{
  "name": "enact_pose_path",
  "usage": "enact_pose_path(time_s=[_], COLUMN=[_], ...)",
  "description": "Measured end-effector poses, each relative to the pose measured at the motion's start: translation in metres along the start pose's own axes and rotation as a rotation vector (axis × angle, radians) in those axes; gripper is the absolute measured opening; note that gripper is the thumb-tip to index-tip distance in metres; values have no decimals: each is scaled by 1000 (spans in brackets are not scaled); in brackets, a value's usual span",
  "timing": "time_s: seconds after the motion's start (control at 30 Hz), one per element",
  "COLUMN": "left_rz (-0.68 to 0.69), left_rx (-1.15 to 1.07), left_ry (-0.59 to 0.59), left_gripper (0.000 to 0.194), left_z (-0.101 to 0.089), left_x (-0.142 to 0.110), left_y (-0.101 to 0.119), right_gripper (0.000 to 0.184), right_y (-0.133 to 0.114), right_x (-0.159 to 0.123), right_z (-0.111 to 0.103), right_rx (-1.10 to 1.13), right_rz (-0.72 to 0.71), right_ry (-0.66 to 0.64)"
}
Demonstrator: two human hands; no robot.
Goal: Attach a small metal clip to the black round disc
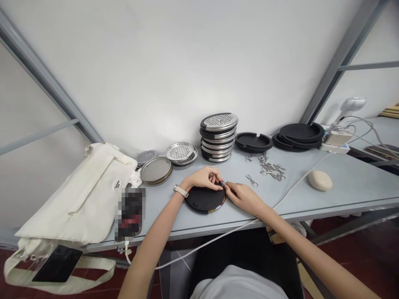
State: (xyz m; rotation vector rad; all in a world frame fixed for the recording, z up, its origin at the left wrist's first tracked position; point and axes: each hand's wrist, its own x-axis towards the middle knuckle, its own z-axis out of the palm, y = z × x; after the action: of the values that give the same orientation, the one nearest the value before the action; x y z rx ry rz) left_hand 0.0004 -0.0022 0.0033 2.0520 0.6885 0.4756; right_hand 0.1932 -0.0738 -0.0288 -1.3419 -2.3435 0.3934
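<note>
A black round base (204, 200) lies on the desk in front of me, a strip of coloured pattern showing along its near right edge. My left hand (208, 178), with a watch (181, 191) on the wrist, reaches over its far side, fingers curled and closed at the rim. From the right, my right hand (242, 196) pinches a small metal clip (223, 184) at the same rim. Fingertips hide most of the clip. Several loose metal clips (272, 170) lie beyond my right hand, and a single clip (252, 180) rests nearer.
A stack of grater discs (219, 137) stands by the wall, with black bases (299, 135) right and metal discs (156, 169) left. A white bag (77, 199) and a phone (129, 214) occupy the left. A white cable (293, 187) crosses near a beige rounded object (320, 180).
</note>
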Motion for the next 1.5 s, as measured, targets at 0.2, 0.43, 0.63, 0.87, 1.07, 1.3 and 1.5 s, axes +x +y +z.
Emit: enact_pose_path(time_s=[0.2,0.43,0.63,0.87,1.07,1.3,1.5], left_rz=[2,-19,-5,19,-1,3,3], left_rx=[-14,-17,-51,-63,-74,-109,-107], left_ry=[-4,-25,-51,-47,-75,-81,-81], left_gripper=[30,26,33,38,40,44,45], left_z=[0,0,-1,-2,-3,-3,-4], left_x=[0,-2,-1,-1,-2,-2,-3], left_y=[-1,2,1,0,3,2,3], right_gripper=[31,32,31,33,34,35,36], right_y=[1,1,0,3,3,1,-1], right_x=[0,-1,3,5,3,2,1], right_z=[2,1,4,2,2,0,0], right_rx=[-30,-28,-147,-139,-120,-91,-83], right_rz=[1,4,17,2,-4,-18,-7], right_ry=[14,18,15,-26,-20,-19,-22])
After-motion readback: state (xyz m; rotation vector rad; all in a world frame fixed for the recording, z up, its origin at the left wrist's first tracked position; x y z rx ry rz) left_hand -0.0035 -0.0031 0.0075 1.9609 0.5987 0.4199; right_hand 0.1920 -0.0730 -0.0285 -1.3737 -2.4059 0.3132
